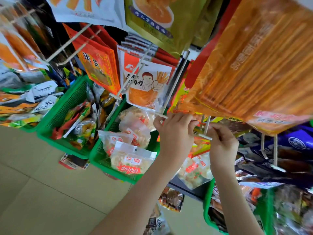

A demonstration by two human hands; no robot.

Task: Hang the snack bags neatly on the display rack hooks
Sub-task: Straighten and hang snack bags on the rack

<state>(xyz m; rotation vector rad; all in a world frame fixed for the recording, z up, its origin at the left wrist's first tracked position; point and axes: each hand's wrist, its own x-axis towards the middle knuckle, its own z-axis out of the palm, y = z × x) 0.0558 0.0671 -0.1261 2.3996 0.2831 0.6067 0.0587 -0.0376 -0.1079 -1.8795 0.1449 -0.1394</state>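
While at the hook (205, 133), left hand (174, 131), right hand (222, 143): fingers (216, 128) curled.

right hand (221, 143) pinches the hook (206, 128), left hand (174, 131) curled beside, under orange bag (254, 68).

Tiled floor below, hooks above, both loaded with snacks.
Green baskets (64, 106) full of packets stand side by side on the pale floor (42, 192). A red packet (73, 162) pokes out from under two of them, and a dark packet (171, 199) lies flat nearby. White hooks (135, 70) carry hanging snack bags: a red one (100, 67), a white one (147, 85) and a large orange one (254, 65).
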